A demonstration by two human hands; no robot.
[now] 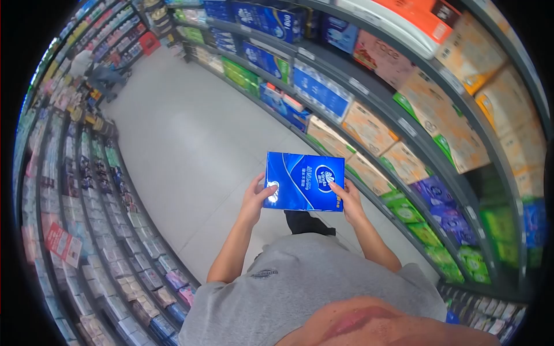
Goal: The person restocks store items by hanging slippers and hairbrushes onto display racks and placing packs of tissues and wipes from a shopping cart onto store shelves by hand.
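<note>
A blue tissue pack point(294, 193) with white lettering and a round logo is held up in front of my chest, above the aisle floor. My left hand point(254, 197) grips its left edge, thumb lying on the front face. On the opposite edge, my right hand point(351, 200) holds it with the thumb near the logo. The other fingers of both hands are mostly hidden behind the pack.
Shelves point(358, 86) of tissue packs in blue, orange and green run along the right. More shelves point(109, 230) with small packages line the left, where a red-and-white sign point(62, 245) hangs. A person point(98, 75) crouches farther up the tiled aisle floor point(167, 127).
</note>
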